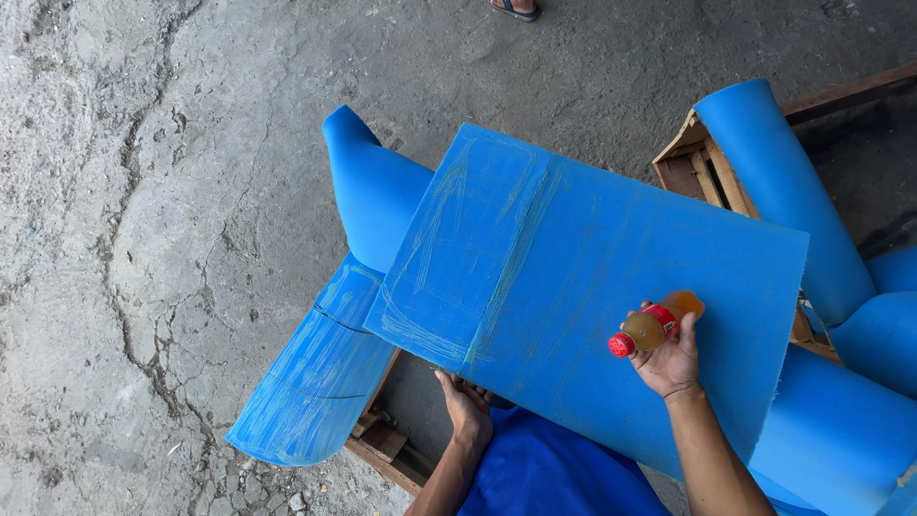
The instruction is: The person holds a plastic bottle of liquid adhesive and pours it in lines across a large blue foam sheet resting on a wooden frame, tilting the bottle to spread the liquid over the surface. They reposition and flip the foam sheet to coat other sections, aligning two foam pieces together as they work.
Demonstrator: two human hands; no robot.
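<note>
A large blue foam sheet [592, 277] lies flat across the work area, streaked with pale glue marks. My right hand [671, 361] hovers over its near right part, holding a small plastic bottle [657, 325] of amber liquid with a red cap, tipped toward the left. My left hand [466, 406] grips the sheet's near edge from below, fingers tucked under it.
Another glue-streaked blue sheet [315, 377] hangs off to the lower left. Rolled blue foam [778, 182] rests on a wooden frame [702, 167] at right, with more rolls [368, 186] behind. Cracked concrete floor [143, 239] lies left. Someone's sandalled foot [514, 8] is at the top edge.
</note>
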